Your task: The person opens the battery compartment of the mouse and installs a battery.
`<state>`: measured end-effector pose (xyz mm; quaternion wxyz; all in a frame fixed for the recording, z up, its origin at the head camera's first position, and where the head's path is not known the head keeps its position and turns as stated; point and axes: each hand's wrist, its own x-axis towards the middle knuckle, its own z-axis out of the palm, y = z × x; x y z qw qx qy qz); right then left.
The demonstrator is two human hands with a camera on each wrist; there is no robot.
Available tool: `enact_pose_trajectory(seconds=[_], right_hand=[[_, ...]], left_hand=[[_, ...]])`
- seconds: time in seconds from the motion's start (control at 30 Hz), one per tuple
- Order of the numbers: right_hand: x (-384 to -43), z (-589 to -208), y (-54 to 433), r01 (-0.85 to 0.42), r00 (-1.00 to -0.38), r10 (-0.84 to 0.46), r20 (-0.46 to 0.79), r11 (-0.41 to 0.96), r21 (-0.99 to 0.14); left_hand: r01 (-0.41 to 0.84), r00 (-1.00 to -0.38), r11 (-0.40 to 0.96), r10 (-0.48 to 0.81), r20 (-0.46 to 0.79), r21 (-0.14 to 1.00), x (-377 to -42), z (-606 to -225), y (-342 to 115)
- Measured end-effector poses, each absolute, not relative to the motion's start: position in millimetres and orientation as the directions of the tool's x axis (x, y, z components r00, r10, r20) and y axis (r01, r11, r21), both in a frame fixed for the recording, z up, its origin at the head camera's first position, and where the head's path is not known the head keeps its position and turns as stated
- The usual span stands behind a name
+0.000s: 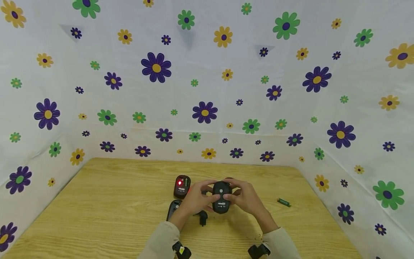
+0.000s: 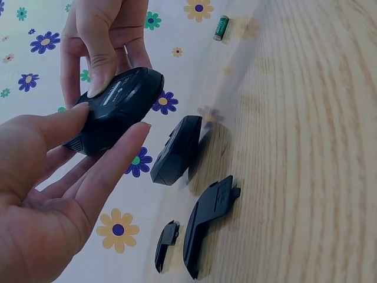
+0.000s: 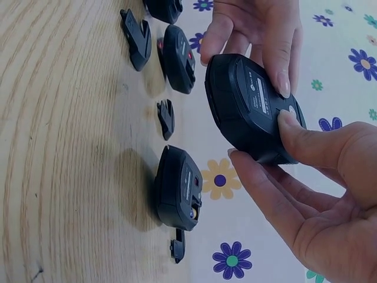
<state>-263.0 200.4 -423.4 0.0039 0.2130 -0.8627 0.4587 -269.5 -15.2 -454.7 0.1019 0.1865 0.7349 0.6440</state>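
Both hands hold one black computer mouse (image 1: 221, 207) above the table, its labelled underside turned up toward the head camera. My left hand (image 1: 194, 200) pinches its left side, thumb on the underside and fingers curled behind. From the right, my right hand (image 1: 246, 198) grips it the same way, its thumb (image 3: 309, 138) pressing close to the left thumb. In the right wrist view, the mouse's label (image 3: 260, 95) shows between its edge and the thumbs. Below it on the table lie a small black cover (image 3: 166, 119) and another mouse (image 3: 178, 188) with its battery slot uncovered.
A mouse (image 1: 182, 186) with a red light lies upside down left of the hands, another mouse (image 1: 173, 209) nearer me. A curved black cover (image 1: 202, 217) rests by my left wrist. Off to the right lies a green battery (image 1: 284, 202). Flowered cloth (image 1: 207, 90) walls the table (image 1: 129, 201).
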Motion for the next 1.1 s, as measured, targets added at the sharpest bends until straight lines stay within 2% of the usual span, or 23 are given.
enact_pose_trajectory(seconds=[0.27,1.1], right_hand=[[-259.6,-420.8,199.3,-0.394,-0.899,-0.377,0.221,0.477,-0.785],[-262.6,-424.7,195.2,-0.357,-0.926,-0.317,0.204,0.566,-0.743]], left_hand=[[0.116,-0.918,0.104,0.391,0.066,0.988,-268.3,-454.4,-16.3],[0.141,-0.902,0.131,0.425,0.073,0.981,-270.3,-455.0,-19.0]])
